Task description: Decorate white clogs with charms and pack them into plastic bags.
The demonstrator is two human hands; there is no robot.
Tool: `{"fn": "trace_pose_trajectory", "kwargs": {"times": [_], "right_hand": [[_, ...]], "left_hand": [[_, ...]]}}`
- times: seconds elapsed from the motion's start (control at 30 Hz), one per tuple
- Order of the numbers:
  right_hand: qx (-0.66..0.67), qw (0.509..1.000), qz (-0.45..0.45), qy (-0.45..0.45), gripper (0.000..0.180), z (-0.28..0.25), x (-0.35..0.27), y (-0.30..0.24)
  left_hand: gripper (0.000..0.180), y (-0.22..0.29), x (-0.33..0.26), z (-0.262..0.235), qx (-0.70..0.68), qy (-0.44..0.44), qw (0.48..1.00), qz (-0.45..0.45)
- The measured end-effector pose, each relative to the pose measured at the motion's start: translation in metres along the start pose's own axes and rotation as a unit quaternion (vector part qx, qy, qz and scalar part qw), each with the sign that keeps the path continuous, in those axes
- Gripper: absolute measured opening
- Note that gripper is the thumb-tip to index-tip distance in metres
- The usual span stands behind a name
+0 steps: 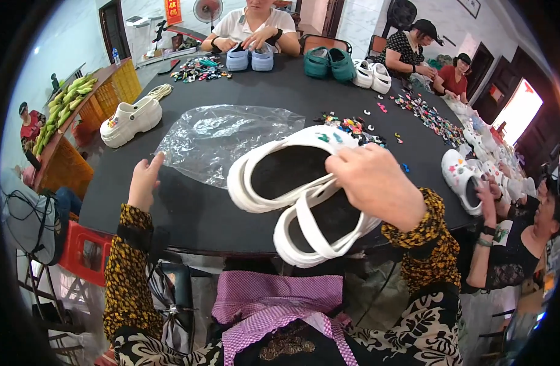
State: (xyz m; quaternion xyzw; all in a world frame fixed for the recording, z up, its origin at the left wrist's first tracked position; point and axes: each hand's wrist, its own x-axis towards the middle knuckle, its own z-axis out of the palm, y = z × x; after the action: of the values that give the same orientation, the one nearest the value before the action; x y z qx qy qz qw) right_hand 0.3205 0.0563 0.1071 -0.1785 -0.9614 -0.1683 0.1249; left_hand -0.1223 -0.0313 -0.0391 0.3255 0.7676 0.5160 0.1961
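Right grip (374, 183) holding white clogs (303, 196), left grip (144, 185) perhaps touching bag (228, 137)

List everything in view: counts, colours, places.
Held clogs: two, white, front centre
Bag: one, clear, centre
Left clogs: at least one, white, tabletop
Blue clogs: two, pale, far side
Green clogs: two, green, far side
Other white clogs: several, white, table's right
Shoe charms: many, multicoloured, in tabletop piles
Table: one, black, centre
Cobs: many, green, left
Crates: several, yellow, left
Stool: one, red, lower left
Fan: at least one, grey, back
People: at least five, variously dressed, around
Apron: one, purple check, bottom centre
Left hand: one, bare, at bag's edge
Right hand: one, bare, holding clogs
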Motion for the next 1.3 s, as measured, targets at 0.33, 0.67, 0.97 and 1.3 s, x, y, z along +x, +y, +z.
{"fn": "trace_pose_trajectory", "kwargs": {"times": [0.33, 0.67, 0.97, 1.3], "right_hand": [[-0.031, 0.995, 0.083, -0.047, 0.009, 0.012, -0.039, 0.033], [-0.027, 0.993, 0.094, -0.067, 0.013, 0.027, -0.038, 0.040], [0.003, 0.997, 0.070, -0.040, 0.011, 0.050, 0.009, 0.036], [0.099, 0.991, 0.031, 0.079, 0.037, 0.082, 0.040, 0.023]], "left_hand": [[0.064, 0.013, 0.006, 0.022, -0.108, -0.081, 0.986, -0.095], [0.028, 0.039, 0.028, -0.034, -0.378, -0.054, 0.924, 0.007], [0.022, 0.098, 0.011, -0.094, -0.536, -0.122, 0.824, 0.138], [0.042, 0.174, -0.035, -0.098, -0.590, -0.124, 0.780, 0.169]]}}
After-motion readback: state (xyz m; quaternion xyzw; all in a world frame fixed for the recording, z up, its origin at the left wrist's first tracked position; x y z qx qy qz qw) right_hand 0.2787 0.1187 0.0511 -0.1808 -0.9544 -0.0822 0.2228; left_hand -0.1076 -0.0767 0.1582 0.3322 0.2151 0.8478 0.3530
